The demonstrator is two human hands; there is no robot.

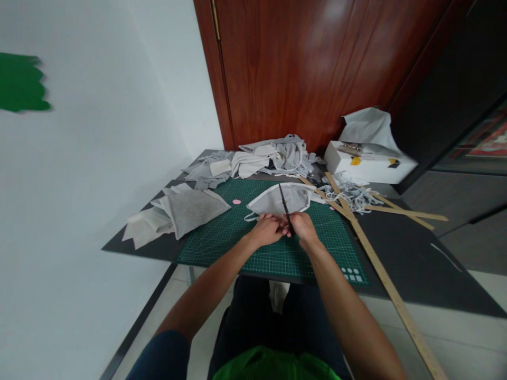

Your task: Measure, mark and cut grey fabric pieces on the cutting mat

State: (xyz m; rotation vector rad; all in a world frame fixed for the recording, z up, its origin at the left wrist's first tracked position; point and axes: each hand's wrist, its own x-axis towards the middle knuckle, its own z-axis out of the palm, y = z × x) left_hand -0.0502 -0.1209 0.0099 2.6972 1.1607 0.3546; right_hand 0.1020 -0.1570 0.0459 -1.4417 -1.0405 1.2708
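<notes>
A grey fabric piece with white bound edges and a thin strap lies on the green cutting mat. My left hand, its fingers curled, is at the near edge of this fabric and appears to pinch it; the exact grip is partly hidden. Dark, long-bladed scissors are in my right hand, with the blades pointing away from me across the fabric. The handles are mostly covered by my fingers. Both hands are close together, almost touching, over the middle of the mat.
Stacked grey fabric panels lie left, and a heap of cloth at the back. At right are tangled strips, wooden rulers and a white box. One ruler overhangs the front edge. A pink piece lies on the mat.
</notes>
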